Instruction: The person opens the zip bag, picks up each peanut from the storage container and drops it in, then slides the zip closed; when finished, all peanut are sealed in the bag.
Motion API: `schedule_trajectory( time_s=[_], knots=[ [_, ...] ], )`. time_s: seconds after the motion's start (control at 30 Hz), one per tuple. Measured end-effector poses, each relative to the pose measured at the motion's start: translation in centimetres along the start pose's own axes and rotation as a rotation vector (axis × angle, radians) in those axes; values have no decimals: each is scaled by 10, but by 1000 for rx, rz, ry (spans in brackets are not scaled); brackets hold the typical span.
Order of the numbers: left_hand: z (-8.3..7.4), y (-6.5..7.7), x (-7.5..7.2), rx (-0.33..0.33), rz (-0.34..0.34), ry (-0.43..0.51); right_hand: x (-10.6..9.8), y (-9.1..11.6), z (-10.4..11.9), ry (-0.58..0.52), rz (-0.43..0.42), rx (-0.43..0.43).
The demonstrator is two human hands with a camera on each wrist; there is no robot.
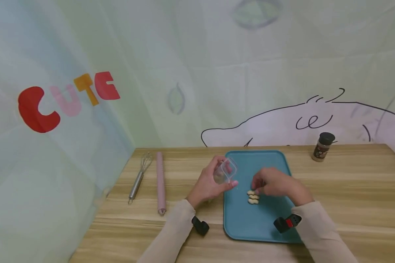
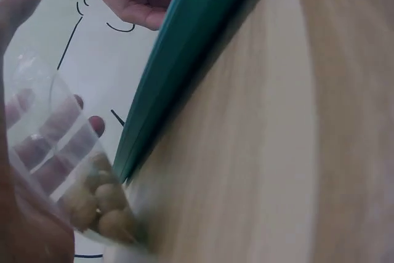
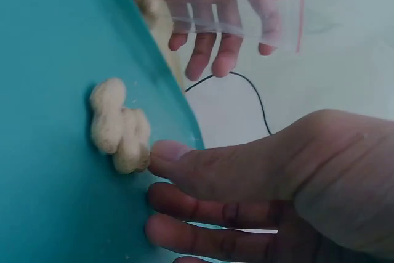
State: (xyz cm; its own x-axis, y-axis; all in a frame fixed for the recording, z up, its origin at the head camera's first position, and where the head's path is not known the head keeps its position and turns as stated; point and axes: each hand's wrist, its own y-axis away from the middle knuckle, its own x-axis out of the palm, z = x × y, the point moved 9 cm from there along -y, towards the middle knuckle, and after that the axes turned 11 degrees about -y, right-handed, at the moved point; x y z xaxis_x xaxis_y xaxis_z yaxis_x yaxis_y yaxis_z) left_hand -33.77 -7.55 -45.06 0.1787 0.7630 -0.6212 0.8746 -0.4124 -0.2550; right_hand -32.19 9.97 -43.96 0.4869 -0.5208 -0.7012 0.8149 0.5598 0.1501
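My left hand (image 1: 208,182) holds a clear plastic bag (image 1: 229,168) by its sides above the left edge of a blue tray (image 1: 237,224). In the left wrist view, several peanuts (image 2: 101,207) lie at the bottom of this bag. On the tray, a short row of peanuts (image 1: 253,201) lies side by side. Fingers of my right hand (image 1: 276,182) bend down at the far end of that row. Its thumb (image 3: 178,155) meets the end of one peanut (image 3: 130,143) in the right wrist view, and the index fingertip is hidden behind it.
Left of the tray, a pink rolled mat (image 1: 161,182) and a metal whisk (image 1: 139,179) lie on the wooden table (image 1: 191,157). A black-capped seasoning jar (image 1: 323,147) stands at the back right. A printed cloth (image 1: 184,54) hangs behind the table.
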Motion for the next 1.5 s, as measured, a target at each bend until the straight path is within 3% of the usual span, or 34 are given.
schedule_trajectory(
  time_s=[0.13,0.3,0.73,0.83,1.0,1.23,1.37,1.5],
  knots=[
    [3,1,-1,24,-57,44,4,0,-5,-3,12,48],
    [8,3,0,39,-111,88,4,0,-5,-5,10,41],
    [16,5,1,28,-169,128,5,-4,-6,-14,4,39],
    [16,6,1,26,-167,131,-1,-6,-4,-54,-64,-12],
    [18,7,3,11,-155,128,-22,-3,15,-115,-287,-190],
    [20,9,6,1,-143,118,-29,7,59,30,-541,-352],
    [20,8,6,12,-141,121,-23,6,68,89,-588,-367],
    [19,7,5,13,-141,115,-19,5,68,82,-574,-333]
  ],
)
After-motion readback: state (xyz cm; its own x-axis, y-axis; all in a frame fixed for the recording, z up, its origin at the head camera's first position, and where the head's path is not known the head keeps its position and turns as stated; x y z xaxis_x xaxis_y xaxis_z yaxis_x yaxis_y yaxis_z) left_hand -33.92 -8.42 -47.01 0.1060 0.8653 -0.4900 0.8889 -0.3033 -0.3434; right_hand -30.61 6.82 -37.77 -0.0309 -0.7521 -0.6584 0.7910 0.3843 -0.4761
